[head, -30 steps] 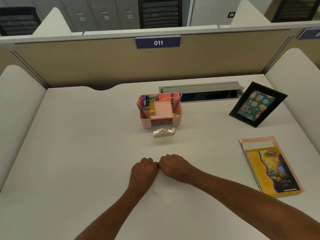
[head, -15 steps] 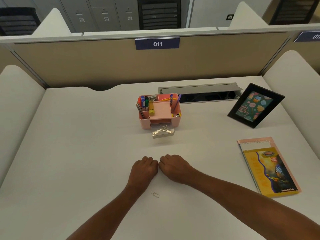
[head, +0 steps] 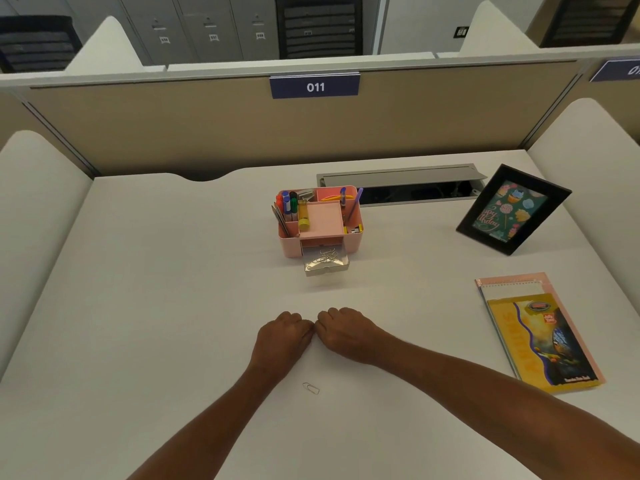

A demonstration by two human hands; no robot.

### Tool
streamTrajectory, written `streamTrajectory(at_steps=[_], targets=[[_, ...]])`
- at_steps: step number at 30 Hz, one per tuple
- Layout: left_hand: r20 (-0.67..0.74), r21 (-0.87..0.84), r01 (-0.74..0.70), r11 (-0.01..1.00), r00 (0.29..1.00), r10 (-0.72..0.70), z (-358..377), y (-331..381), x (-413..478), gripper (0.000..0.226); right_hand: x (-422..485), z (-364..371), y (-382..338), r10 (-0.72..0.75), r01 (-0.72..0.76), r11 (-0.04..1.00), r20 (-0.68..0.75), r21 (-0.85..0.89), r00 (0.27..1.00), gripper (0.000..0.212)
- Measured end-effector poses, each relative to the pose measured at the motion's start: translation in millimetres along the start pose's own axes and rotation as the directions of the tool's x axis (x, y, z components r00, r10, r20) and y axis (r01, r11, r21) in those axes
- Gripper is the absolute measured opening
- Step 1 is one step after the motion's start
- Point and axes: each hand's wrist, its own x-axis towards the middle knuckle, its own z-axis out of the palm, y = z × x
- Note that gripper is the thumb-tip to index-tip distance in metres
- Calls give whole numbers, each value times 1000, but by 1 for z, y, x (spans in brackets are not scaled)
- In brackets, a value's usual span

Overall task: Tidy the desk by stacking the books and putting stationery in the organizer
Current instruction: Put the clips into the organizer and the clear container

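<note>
Head view: left hand (head: pixel 282 336) and right hand (head: pixel 346 332) rest side by side on the white surface (head: pixel 156 306), near centre and toward the near edge. They touch at the inner knuckles. Both have fingers curled under into fists, and nothing shows in either. One loose paper clip (head: pixel 311 388) lies flat on the surface just behind the left wrist, between the two forearms, touching neither. The pink organizer (head: pixel 318 221) stands upright further back, past the hands, with bare surface between it and them. Markers, pens and a yellow glue stick stand in its side and rear compartments. Its clear drawer (head: pixel 325 263) is pulled out toward the hands, overhangs the surface and holds paper clips. The stack of books (head: pixel 540 334) lies flat at the right, well apart from the right hand, with the yellow cover on top and a pink spiral pad at the bottom, its far long edge near the right side panel. A black picture frame (head: pixel 512 209) leans back at the rear right, beside an open grey cable tray (head: pixel 398 183) set in the surface just behind the organizer. The widest open stretch is the whole left half of the surface up to the curved left panel. A beige partition (head: pixel 207 126) closes the back edge and carries the 011 label (head: pixel 315 86).
</note>
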Motion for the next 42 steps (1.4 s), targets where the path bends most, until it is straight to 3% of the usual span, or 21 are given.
streamTrajectory(at_steps=[7,13,16,19,26,34,42], targets=[[9,-65,108,992,994,-108,-2,4,5,24,4,-3,2,240,-228,939,-15,258,971,19],[-38,-154,139,978,989,-146,-10,13,5,26,0,-19,12,446,-439,711,130,549,885,13],[-72,-246,202,948,971,-226,-18,15,11,16,0,-30,21,494,-429,674,66,601,867,9],[-110,-306,290,907,936,-336,-28,13,19,15,6,-48,36,556,-455,649,29,610,831,7],[-76,-351,420,837,878,-472,-35,3,19,17,47,-70,93,765,-672,515,69,532,640,17],[-46,-348,474,809,853,-519,-26,0,3,21,74,-59,107,733,-763,580,226,286,642,19],[-117,-329,465,822,844,-524,-13,15,-43,40,72,-55,102,743,-760,594,184,264,644,15]])
